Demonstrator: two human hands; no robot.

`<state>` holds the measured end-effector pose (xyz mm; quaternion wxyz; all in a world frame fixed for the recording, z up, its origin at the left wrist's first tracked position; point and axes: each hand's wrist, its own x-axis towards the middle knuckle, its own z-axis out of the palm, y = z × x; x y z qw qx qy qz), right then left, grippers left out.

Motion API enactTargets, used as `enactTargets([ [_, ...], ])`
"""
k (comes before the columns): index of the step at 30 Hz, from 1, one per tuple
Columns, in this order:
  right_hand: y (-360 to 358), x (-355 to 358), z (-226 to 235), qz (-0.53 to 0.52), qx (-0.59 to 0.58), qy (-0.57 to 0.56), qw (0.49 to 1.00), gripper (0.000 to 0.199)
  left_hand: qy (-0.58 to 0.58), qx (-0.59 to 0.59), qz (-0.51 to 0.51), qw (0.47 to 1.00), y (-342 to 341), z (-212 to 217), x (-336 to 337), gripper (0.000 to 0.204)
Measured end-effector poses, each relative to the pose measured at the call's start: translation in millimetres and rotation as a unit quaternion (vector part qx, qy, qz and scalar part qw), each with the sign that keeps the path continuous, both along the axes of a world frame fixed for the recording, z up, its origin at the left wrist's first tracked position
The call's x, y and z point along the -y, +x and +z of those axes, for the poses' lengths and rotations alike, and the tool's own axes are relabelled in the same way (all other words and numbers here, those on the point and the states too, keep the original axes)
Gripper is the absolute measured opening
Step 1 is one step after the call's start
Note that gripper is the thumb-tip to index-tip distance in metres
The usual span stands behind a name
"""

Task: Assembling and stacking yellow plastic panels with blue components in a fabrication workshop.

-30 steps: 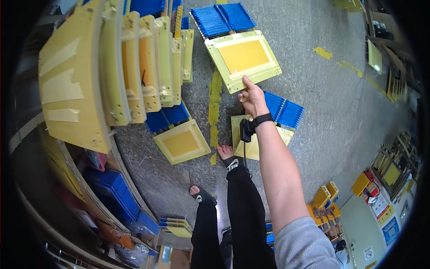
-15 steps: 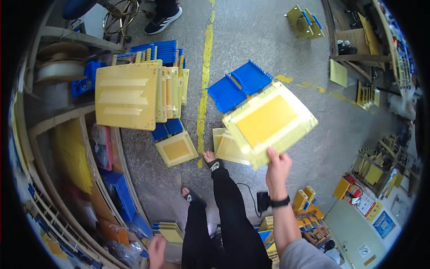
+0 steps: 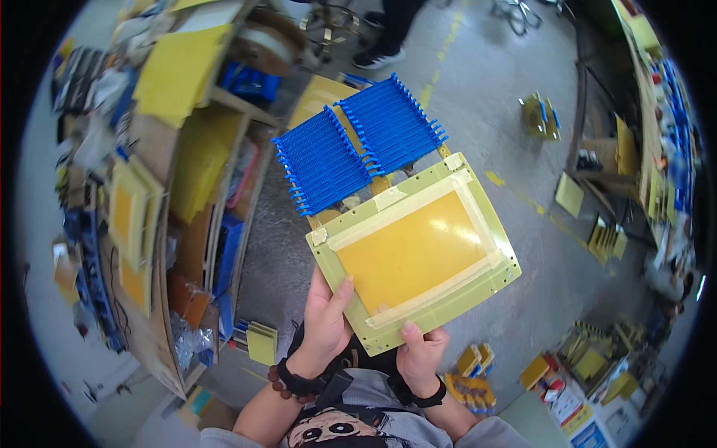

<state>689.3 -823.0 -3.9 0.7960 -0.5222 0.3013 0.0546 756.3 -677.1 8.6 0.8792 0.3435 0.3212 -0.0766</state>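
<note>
A pale yellow-green board (image 3: 489,239) with an amber rectangle framed in masking tape is held up in front of me. Two blue ribbed plastic racks (image 3: 392,123) project from its far edge, joined to it by narrow yellow strips. My left hand (image 3: 328,321) grips the board's left edge, thumb on top. At the near edge, my right hand (image 3: 422,358) pinches it close to the corner, its thumb pressed on the face. The fingers beneath the board are hidden.
On my left runs a wooden shelf unit with yellow sheets (image 3: 198,164) and a blue bin (image 3: 228,254). Another board assembly (image 3: 539,116) stands on the floor to the far right. A person's shoe (image 3: 379,58) shows at the top, and a workbench lines the right side.
The board has come closer to me, lifted away from the stacks on the floor. My left hand, previously empty and low, now holds it too. The view has swung.
</note>
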Motion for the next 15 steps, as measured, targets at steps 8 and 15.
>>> enactTargets([
  [8, 1, 26, 66, 0.173, 0.076, 0.056, 0.980, 0.023, 0.088, 0.102, 0.140, 0.981, -50, 82, 11, 0.048],
  [15, -19, -5, 107, 0.422, 0.135, -0.030, 0.896, 0.025, 0.160, 0.137, 0.292, 0.933, -142, 128, -27, 0.046],
])
